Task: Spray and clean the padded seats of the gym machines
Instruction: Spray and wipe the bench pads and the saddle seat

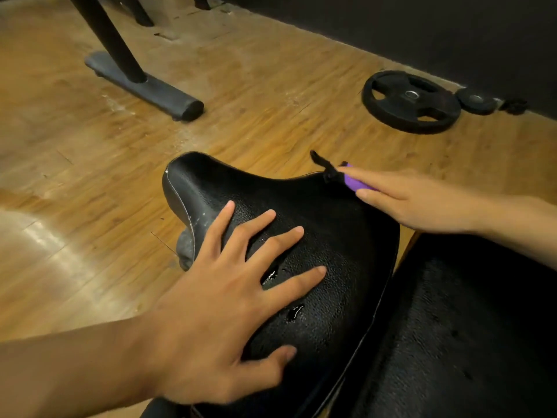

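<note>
Padded seat (331,233) and spray bottle (355,183) — both point away, leftward.

We log the padded seat (316,206) as black with a fine pebbled grain, plus a white seam line and pale scuffs at its narrow end; second pad (467,327) beside it is black, same grain; spray bottle (353,183) has a purple body and black trigger head; floor (90,176) is honey-brown wood-plank pattern with worn pale patches; wall (422,31) dull black; weight plate (411,101) black with silvery centre ring; small plate (476,100) black with grey hub; machine foot (168,95) dark grey; post (102,31) black.
</note>
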`<state>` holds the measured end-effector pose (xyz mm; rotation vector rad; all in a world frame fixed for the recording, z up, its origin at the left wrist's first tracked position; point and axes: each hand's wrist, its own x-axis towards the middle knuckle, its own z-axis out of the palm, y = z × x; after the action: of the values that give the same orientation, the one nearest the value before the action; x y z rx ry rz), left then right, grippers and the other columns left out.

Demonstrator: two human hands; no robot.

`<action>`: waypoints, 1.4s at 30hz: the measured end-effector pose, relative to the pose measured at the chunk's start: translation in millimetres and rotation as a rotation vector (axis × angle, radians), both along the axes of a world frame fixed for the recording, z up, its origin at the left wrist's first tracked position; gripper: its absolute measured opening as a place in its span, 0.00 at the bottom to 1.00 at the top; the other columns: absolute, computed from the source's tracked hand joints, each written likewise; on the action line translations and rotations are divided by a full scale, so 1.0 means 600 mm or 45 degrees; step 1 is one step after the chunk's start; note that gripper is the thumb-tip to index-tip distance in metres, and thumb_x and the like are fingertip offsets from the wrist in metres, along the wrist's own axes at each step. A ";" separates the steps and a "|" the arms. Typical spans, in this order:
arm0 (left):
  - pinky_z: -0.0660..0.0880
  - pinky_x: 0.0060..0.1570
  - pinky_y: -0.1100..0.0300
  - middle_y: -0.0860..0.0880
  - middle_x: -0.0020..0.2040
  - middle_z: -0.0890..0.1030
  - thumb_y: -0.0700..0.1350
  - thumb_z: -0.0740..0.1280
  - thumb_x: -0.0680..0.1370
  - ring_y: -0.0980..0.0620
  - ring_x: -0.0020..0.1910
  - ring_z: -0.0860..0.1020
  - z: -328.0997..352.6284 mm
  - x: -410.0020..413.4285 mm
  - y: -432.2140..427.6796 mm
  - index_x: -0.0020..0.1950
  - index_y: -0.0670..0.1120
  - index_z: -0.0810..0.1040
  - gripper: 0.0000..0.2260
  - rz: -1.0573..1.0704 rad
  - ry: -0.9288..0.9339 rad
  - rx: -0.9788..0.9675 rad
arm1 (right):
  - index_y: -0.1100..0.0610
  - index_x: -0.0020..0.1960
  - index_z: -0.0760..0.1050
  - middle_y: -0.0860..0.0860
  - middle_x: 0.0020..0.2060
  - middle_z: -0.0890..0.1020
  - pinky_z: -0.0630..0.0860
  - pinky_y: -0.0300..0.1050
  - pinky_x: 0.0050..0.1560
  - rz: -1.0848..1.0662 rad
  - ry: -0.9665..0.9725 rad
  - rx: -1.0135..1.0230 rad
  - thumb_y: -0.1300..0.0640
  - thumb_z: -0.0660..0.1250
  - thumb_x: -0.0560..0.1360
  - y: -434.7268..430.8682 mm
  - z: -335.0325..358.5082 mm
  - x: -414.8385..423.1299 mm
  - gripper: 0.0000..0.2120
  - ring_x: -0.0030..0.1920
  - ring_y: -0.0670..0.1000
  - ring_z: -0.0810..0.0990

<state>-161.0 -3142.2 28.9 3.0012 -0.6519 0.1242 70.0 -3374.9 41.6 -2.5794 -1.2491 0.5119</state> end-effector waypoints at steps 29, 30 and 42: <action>0.47 0.74 0.28 0.46 0.79 0.64 0.70 0.59 0.71 0.37 0.80 0.56 0.010 0.001 -0.008 0.79 0.60 0.65 0.36 0.048 0.101 -0.008 | 0.59 0.63 0.76 0.58 0.56 0.81 0.73 0.52 0.57 0.044 0.164 0.235 0.48 0.52 0.85 0.318 -0.017 -0.021 0.20 0.57 0.59 0.78; 0.47 0.74 0.28 0.46 0.79 0.64 0.70 0.59 0.71 0.37 0.80 0.56 0.011 0.001 -0.007 0.79 0.60 0.65 0.36 0.051 0.106 -0.004 | 0.59 0.63 0.76 0.58 0.56 0.81 0.73 0.52 0.57 0.046 0.195 0.272 0.48 0.52 0.85 0.351 -0.017 -0.021 0.21 0.57 0.59 0.79; 0.47 0.74 0.28 0.46 0.79 0.64 0.69 0.59 0.72 0.37 0.80 0.56 0.010 0.002 0.000 0.79 0.60 0.65 0.35 0.031 0.079 -0.006 | 0.51 0.74 0.69 0.53 0.64 0.79 0.71 0.51 0.63 0.145 0.016 0.130 0.46 0.55 0.84 0.180 -0.005 -0.020 0.21 0.63 0.55 0.77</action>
<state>-159.6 -3142.2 34.9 2.9960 -0.6079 0.0340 58.0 -3267.0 38.5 -2.4287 -1.3860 0.4722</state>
